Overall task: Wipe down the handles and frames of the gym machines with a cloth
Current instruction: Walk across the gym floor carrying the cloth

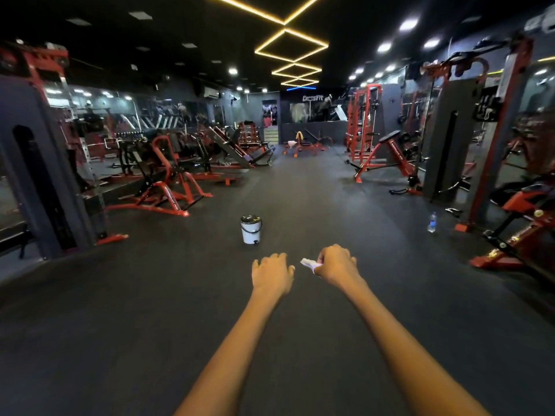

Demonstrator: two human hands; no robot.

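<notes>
Head view, looking down a long gym aisle: two bare forearms reach forward over the dark rubber floor (150,295), hands side by side and apart. The right hand (336,264) has its fingers curled into a tight grip around a small crumpled white cloth (309,263), of which a corner pokes out on the thumb side, toward the other hand. The left hand (271,273) is held palm down, its fingers bent loosely downward and holding nothing; its grip is slack and empty.

Beyond the hands, standing alone on the floor in mid-aisle, is a small white cylindrical pedal bin with a dark lid (251,229). To the right, near the foot of a tall grey and red cable machine (492,139), a clear plastic water bottle (432,222) stands upright on the floor. A red-framed plate-loaded machine (168,181) sits on the left side of the aisle, with more red and black machines ranked behind it along a mirrored wall. On the right, a red incline bench with a black pad (387,151) stands in front of a red rack (365,121). Far down the aisle, something yellow, possibly a cloth, hangs over a low red frame; it is too small to tell. Yellow diamond-shaped ceiling lights (291,45) run overhead.
</notes>
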